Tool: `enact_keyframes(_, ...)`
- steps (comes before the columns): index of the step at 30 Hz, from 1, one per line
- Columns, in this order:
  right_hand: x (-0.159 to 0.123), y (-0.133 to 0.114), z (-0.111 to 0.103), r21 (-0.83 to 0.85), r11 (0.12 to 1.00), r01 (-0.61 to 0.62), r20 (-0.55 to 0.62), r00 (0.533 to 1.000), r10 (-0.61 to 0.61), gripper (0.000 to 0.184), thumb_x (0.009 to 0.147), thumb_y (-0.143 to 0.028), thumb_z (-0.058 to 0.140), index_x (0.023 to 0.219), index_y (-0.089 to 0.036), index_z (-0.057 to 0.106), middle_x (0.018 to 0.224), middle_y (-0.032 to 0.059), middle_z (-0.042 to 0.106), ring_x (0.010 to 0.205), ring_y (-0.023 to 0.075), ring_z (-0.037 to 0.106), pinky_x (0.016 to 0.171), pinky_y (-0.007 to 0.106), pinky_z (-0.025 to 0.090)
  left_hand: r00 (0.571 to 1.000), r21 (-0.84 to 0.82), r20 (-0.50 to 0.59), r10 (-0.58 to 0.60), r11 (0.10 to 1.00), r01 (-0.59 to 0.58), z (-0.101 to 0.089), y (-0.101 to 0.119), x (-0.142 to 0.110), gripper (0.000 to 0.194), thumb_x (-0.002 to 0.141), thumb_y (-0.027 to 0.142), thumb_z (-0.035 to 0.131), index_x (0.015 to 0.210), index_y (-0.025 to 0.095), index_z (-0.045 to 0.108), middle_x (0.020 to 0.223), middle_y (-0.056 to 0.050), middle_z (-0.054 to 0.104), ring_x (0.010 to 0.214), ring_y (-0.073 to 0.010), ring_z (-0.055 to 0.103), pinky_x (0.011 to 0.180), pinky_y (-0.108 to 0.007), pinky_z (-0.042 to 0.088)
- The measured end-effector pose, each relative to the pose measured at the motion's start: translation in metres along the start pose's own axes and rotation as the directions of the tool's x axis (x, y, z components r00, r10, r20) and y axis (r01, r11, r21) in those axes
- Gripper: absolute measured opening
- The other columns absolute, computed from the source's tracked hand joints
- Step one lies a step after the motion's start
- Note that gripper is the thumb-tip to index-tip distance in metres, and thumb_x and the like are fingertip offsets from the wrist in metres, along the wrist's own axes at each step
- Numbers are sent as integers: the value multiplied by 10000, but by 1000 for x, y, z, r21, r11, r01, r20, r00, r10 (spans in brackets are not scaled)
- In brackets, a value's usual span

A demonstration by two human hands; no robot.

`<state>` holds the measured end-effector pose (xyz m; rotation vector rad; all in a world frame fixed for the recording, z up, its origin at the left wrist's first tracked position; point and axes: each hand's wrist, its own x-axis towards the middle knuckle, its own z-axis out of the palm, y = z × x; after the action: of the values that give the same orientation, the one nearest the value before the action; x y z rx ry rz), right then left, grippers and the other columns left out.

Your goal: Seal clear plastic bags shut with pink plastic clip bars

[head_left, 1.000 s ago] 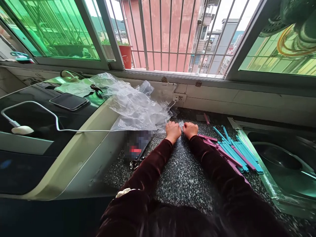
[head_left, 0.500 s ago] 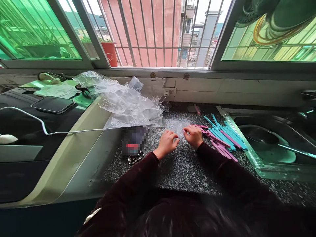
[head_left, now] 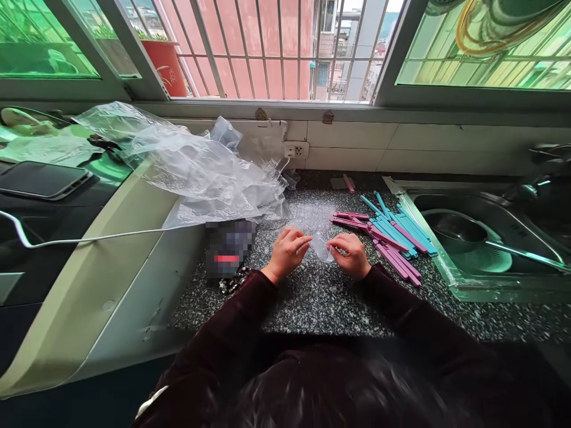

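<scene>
A small clear plastic bag is stretched between my two hands above the speckled countertop. The thumb and fingertips of my left hand pinch its left edge. My right hand pinches the other side, fingers curled together. Just right of my right hand lies a loose pile of slim flat sticks or strips, pink ones in front and turquoise ones behind. What exactly the strips are I cannot make out.
A large heap of clear plastic bags lies back left. A dark blurred-out object sits left of my left hand. The sink with a pan is at right. A white cable crosses the left side. Behind is a wall socket.
My left hand has closed on the small bag's edge, where its fingers were apart before. The bag is now held nearer to me. The view has tilted down and shifted a little.
</scene>
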<state>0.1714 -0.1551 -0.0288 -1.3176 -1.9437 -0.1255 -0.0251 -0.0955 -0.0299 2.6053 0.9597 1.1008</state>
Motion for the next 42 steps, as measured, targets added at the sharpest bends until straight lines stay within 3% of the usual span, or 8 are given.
enact_keyframes(4,1,2,1,7,1000,2,9,1000,-2,155,833,-256,528,835,-193,669,715,24,665,693,142,577,662,282,378,1000,2,13,7,1000,-7,0,-1,0,203,860,263,489,767,202,659,769,-51,592,798,-168,497,738,-293,424)
enact_keyframes(8,-1,1,-6,-1,999,39,-100,994,-39,174,807,-182,521,933,-183,641,759,29,665,719,144,583,682,285,403,1000,11,6,-4,1000,4,-4,-2,0,215,866,245,477,737,196,642,776,-51,596,798,-165,492,735,-288,426)
enact_keyframes(11,-4,1,-12,-59,991,121,-151,980,-129,105,787,-226,559,844,-189,638,751,36,653,701,147,571,668,292,396,1000,24,-16,-21,999,22,-8,-3,0,202,860,238,486,741,197,644,782,-50,600,801,-166,495,737,-293,430)
enact_keyframes(15,-5,-1,-13,-106,976,191,-92,975,-201,132,767,-331,626,767,-199,630,690,19,633,666,142,550,667,297,375,999,37,-15,-37,999,37,-10,-4,-1,203,858,238,487,739,199,646,777,-50,602,794,-168,495,734,-300,436)
enact_keyframes(19,-4,-5,-9,-82,968,238,-101,964,-246,81,774,-270,629,740,-199,612,642,1,613,623,125,513,650,292,351,999,42,13,-40,998,40,-9,-2,-2,215,863,244,475,742,201,648,784,-54,601,802,-173,493,738,-306,437)
enact_keyframes(32,-3,-5,-13,45,980,195,-149,971,-186,90,798,-146,546,725,-198,552,652,20,545,647,143,474,589,282,411,997,10,-2,-74,997,74,-14,-1,-2,199,858,236,480,740,195,636,802,-57,607,819,-177,490,768,-314,427)
enact_keyframes(38,-3,0,-16,49,978,202,-154,969,-192,76,806,-155,544,753,-203,571,665,24,552,653,141,476,581,276,426,988,-109,6,-155,982,155,-20,0,-1,133,806,219,532,721,205,634,783,-46,611,834,-183,511,792,-332,437)
enact_keyframes(42,-4,-3,-20,13,946,324,-140,937,-320,85,806,-153,549,779,-220,595,656,12,567,654,134,498,598,272,447,933,-337,58,-354,873,352,-22,-8,1,129,784,236,524,818,182,636,825,-46,640,825,-174,551,785,-320,457)
